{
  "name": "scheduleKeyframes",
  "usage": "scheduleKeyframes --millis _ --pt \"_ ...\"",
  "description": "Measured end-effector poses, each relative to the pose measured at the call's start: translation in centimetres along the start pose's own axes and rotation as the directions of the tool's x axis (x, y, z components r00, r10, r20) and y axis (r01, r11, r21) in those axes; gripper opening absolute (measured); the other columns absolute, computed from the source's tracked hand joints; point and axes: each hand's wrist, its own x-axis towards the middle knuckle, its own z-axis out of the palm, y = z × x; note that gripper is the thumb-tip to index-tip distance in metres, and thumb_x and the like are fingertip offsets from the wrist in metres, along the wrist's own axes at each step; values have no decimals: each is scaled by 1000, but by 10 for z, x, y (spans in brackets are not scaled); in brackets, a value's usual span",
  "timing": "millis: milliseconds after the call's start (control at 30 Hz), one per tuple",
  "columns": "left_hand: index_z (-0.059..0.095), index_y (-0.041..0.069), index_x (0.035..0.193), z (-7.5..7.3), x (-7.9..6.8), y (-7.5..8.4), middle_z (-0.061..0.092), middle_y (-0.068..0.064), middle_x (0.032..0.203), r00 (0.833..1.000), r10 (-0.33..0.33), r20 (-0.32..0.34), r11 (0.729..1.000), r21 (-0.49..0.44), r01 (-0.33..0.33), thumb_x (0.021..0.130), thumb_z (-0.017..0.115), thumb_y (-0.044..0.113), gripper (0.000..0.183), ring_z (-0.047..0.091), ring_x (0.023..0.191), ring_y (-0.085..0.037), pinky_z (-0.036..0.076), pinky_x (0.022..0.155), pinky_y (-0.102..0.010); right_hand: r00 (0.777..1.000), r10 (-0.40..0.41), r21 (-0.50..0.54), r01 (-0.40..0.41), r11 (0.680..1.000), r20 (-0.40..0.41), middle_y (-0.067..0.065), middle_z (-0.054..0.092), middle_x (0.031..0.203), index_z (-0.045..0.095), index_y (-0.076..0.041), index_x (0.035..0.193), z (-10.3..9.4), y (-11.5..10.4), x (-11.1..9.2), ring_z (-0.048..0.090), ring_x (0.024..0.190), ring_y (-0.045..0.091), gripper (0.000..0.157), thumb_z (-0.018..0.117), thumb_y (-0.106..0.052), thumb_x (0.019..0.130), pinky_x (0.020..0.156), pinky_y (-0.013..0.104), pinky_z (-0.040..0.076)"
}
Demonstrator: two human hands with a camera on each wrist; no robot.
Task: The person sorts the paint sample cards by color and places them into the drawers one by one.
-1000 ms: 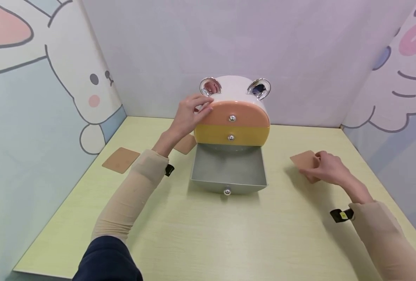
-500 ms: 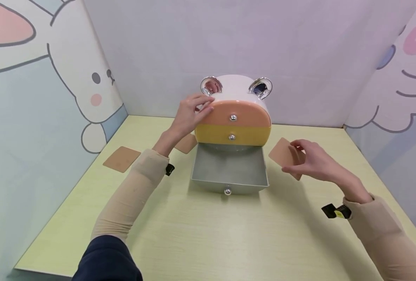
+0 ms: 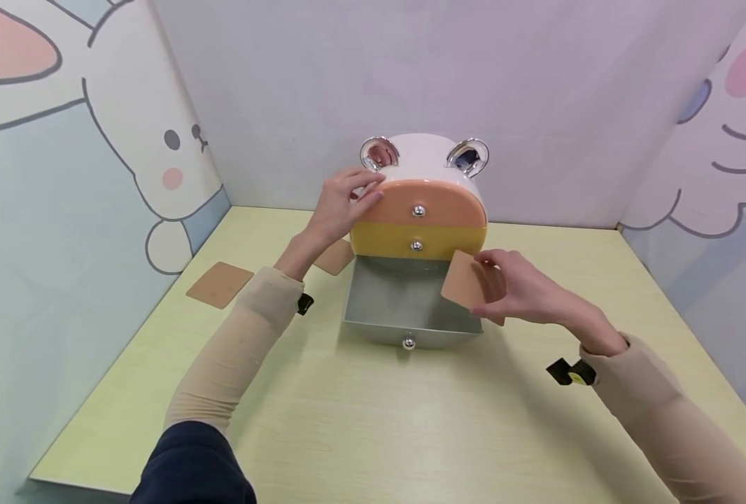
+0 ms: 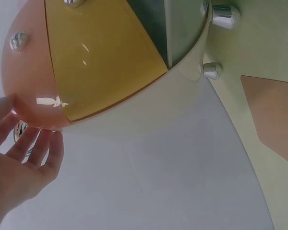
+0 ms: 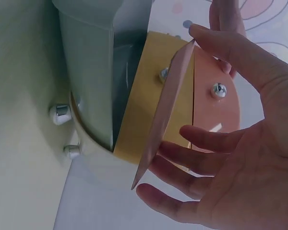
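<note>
A small chest of drawers with a white shell [image 3: 420,150] stands at the back middle of the table. Its orange drawer [image 3: 442,199] and yellow drawer [image 3: 373,241] are closed; the grey bottom drawer [image 3: 385,301] is pulled out, with nothing visible inside. My left hand [image 3: 338,203] holds the chest's upper left edge, thumb towards the front and fingers along the shell in the left wrist view. Between thumb and fingers, my right hand [image 3: 527,290] pinches a flat brown square card [image 3: 464,280], tilted above the right side of the grey drawer.
Another brown card [image 3: 220,285] lies on the table at the left. One more card [image 3: 335,257] lies beside the chest, partly hidden by my left arm. Silver ears [image 3: 467,157] top the chest, and silver knobs [image 3: 409,343] stick out from the drawers. Cartoon-printed walls surround the table.
My right hand has brought the brown card leftwards from the table's right side to over the grey drawer's right edge. The left hand has stayed in place.
</note>
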Motion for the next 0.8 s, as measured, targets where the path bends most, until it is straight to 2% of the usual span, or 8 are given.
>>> scheduleKeyframes --millis 133,367,633,800 --pt "68 6 119 0 0 0 66 -8 120 1000 6 -4 1000 1 -6 91 68 22 32 58 105 -23 56 80 -34 1000 -18 -18 19 1000 25 13 61 114 53 3 124 9 -8 9 52 103 26 75 88 -26 65 88 42 46" --pt "68 7 119 2 0 -2 66 -8 119 1000 12 -5 1000 11 -12 91 67 23 32 58 104 -23 56 80 -34 998 -42 -53 45 998 45 17 56 126 49 4 129 24 -17 22 48 117 32 84 89 -28 63 102 49 41" --pt "69 6 118 2 1 -3 67 -8 118 999 30 -10 1000 5 -30 91 68 22 31 58 101 -22 55 78 -34 995 -64 -99 71 993 74 17 57 127 48 3 130 36 -21 34 50 115 31 85 88 -30 63 101 49 43" --pt "69 6 118 2 1 -3 67 -8 118 1000 20 -6 1000 5 -20 91 68 22 32 57 102 -22 55 79 -34 994 -65 -119 75 990 86 18 57 127 48 4 131 42 -22 38 48 118 33 86 88 -30 63 103 49 41"
